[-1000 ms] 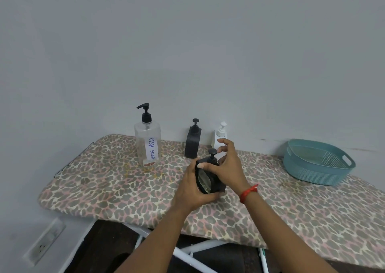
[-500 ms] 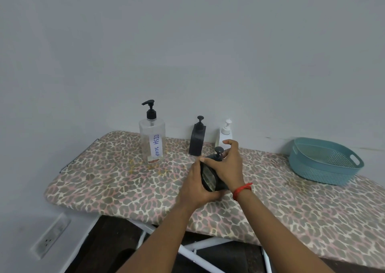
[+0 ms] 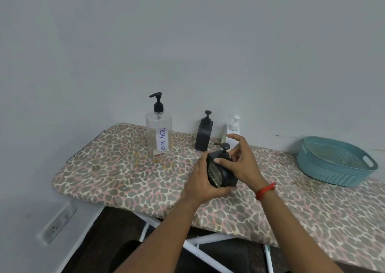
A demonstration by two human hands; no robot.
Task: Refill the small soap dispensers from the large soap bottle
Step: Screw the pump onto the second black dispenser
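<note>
Dispenser [image 3: 228,177] in left hand [image 3: 200,182] — right hand [image 3: 243,164] atop

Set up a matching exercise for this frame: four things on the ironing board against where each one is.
Column A
1. DISH SOAP bottle
2. nearer black dispenser
3. white dispenser
4. teal basket

Column B
a. gripped by the left hand and right hand
b. far right on the board
c. leftmost, standing upright
d. at the wall, just beyond the right hand

Pairs: 1-c, 2-a, 3-d, 4-b
</note>
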